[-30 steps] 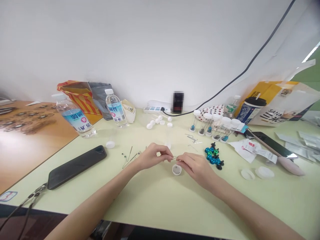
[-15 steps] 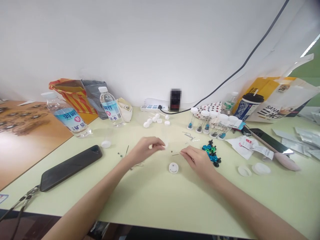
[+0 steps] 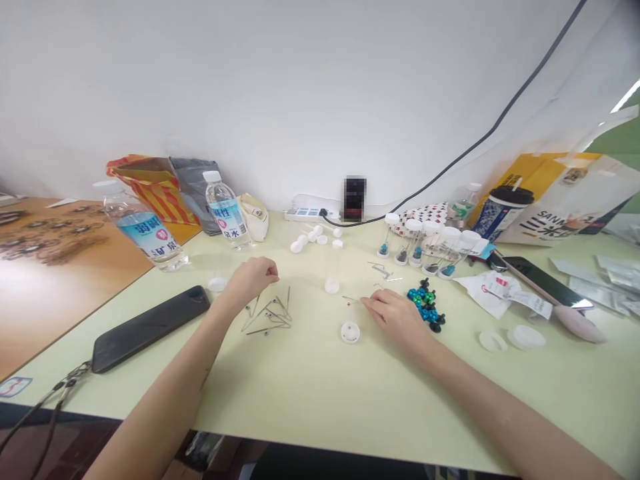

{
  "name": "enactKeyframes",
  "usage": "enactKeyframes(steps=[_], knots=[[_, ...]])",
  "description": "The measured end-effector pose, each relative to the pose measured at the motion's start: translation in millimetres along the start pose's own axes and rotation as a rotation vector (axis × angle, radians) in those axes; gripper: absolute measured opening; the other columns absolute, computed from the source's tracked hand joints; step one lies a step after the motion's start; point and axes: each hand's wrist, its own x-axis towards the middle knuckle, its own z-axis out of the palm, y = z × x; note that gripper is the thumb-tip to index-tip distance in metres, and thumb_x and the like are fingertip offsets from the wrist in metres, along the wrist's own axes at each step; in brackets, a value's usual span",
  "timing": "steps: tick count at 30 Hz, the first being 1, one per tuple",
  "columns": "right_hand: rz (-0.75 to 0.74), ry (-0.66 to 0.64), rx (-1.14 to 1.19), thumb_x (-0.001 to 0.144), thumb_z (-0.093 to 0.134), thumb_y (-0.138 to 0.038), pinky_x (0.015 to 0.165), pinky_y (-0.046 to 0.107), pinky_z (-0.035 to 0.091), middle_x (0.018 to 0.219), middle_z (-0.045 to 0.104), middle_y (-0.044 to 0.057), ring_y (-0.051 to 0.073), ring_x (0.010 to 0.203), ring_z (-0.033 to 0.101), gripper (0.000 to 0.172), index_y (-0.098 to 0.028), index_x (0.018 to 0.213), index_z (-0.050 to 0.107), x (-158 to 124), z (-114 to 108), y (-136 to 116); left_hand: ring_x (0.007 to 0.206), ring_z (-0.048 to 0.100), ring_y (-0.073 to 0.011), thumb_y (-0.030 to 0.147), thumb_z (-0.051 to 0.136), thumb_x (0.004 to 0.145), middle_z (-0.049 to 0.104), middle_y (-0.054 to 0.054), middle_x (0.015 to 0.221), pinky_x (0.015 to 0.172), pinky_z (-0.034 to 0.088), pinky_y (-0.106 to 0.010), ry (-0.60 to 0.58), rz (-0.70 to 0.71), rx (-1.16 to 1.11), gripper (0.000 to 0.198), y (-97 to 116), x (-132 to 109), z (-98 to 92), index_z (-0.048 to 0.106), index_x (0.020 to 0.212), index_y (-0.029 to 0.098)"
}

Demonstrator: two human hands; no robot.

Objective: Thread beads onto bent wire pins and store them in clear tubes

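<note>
My left hand (image 3: 254, 279) hovers over the left middle of the table with fingertips pressed together; whatever they hold, if anything, is hidden. Below and beside it lie several bent thin metal rods (image 3: 273, 313), some with tiny beads. My right hand (image 3: 395, 315) pinches a thin metal pin (image 3: 352, 298) whose free end points left. A tiny red bead (image 3: 349, 304) shows close to the pin; I cannot tell whether they touch. Just in front sits a round white cap (image 3: 351, 333) with small dark bits inside. Behind stands a clear tube (image 3: 332, 270) on a white base.
Blue, green and black small parts (image 3: 426, 305) lie right of my right hand. Several capped tubes (image 3: 417, 250) with blue and dark contents stand behind. White caps (image 3: 303, 241) cluster near the power strip (image 3: 304, 213). A black phone (image 3: 153, 327) and water bottles (image 3: 227, 213) are left.
My left hand has moved left, from near the clear tube to over the bent rods. My right hand stays almost in place with the pin. The view has shifted slightly.
</note>
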Motion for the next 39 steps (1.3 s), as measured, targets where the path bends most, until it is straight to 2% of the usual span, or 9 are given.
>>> enactKeyframes(steps=[5, 11, 25, 30, 33, 35, 37, 39], knots=[[-0.015, -0.041, 0.006, 0.095, 0.043, -0.02, 0.061, 0.026, 0.042, 0.09, 0.065, 0.006, 0.017, 0.084, 0.06, 0.024, -0.02, 0.101, 0.067, 0, 2, 2, 0.072, 0.063, -0.0215, 0.032, 0.056, 0.075, 0.069, -0.006, 0.078, 0.059, 0.04, -0.027, -0.024, 0.02, 0.003, 0.016, 9, -3, 5.8, 0.063, 0.067, 0.02], [0.034, -0.081, 0.066, 0.096, 0.043, -0.025, 0.062, 0.026, 0.042, 0.093, 0.062, 0.005, 0.017, 0.081, 0.061, 0.022, -0.022, 0.103, 0.064, -1, 4, 0, 0.071, 0.061, -0.0223, 0.042, 0.056, 0.077, 0.067, -0.006, 0.076, 0.056, 0.036, -0.028, -0.025, 0.036, 0.032, 0.024, 24, -7, 16.1, 0.058, 0.067, 0.02], [0.117, -0.165, 0.029, 0.097, 0.041, -0.026, 0.059, 0.027, 0.037, 0.091, 0.064, 0.003, 0.016, 0.077, 0.062, 0.021, -0.021, 0.093, 0.061, 2, 0, -7, 0.073, 0.061, -0.0228, 0.036, 0.052, 0.081, 0.069, -0.006, 0.079, 0.058, 0.037, -0.028, 0.039, 0.031, 0.013, 0.02, 32, -7, 15.9, 0.058, 0.07, 0.02], [0.139, -0.186, 0.013, 0.096, 0.041, -0.024, 0.059, 0.027, 0.038, 0.09, 0.064, 0.004, 0.018, 0.077, 0.062, 0.02, -0.019, 0.09, 0.059, 3, -6, -11, 0.085, 0.063, -0.0208, 0.031, 0.048, 0.082, 0.07, -0.004, 0.091, 0.069, 0.043, -0.028, 0.098, 0.091, -0.057, 0.017, 38, -8, 14.1, 0.062, 0.086, 0.021], [0.145, -0.199, -0.005, 0.095, 0.04, -0.02, 0.059, 0.027, 0.039, 0.1, 0.063, 0.006, 0.018, 0.075, 0.062, 0.02, -0.019, 0.104, 0.058, 3, -8, -13, 0.089, 0.063, -0.0189, 0.028, 0.046, 0.082, 0.069, -0.003, 0.095, 0.074, 0.045, -0.026, 0.108, 0.129, -0.091, 0.02, 40, -6, 13.3, 0.062, 0.093, 0.022], [0.106, -0.215, -0.04, 0.092, 0.04, -0.014, 0.06, 0.028, 0.041, 0.117, 0.058, 0.008, 0.018, 0.078, 0.062, 0.034, -0.024, 0.123, 0.051, 3, -9, -14, 0.09, 0.063, -0.0199, 0.027, 0.043, 0.083, 0.069, -0.004, 0.097, 0.076, 0.044, -0.028, 0.117, 0.124, -0.093, 0.022, 38, -2, 12.3, 0.062, 0.093, 0.021], [0.032, -0.247, -0.071, 0.088, 0.039, -0.007, 0.064, 0.028, 0.044, 0.131, 0.051, 0.007, 0.019, 0.089, 0.062, 0.05, -0.029, 0.133, 0.044, 2, -8, -15, 0.091, 0.063, -0.022, 0.028, 0.042, 0.083, 0.069, -0.006, 0.096, 0.075, 0.044, -0.03, 0.118, 0.099, -0.083, 0.023, 32, 2, 11.0, 0.063, 0.091, 0.021], [-0.025, -0.279, -0.084, 0.088, 0.036, -0.005, 0.07, 0.03, 0.047, 0.136, 0.049, 0.005, 0.021, 0.101, 0.059, 0.052, -0.029, 0.133, 0.045, 2, -8, -14, 0.087, 0.063, -0.0234, 0.03, 0.046, 0.081, 0.07, -0.007, 0.092, 0.071, 0.043, -0.03, 0.091, 0.071, -0.069, 0.02, 24, 5, 9.7, 0.063, 0.085, 0.02]])
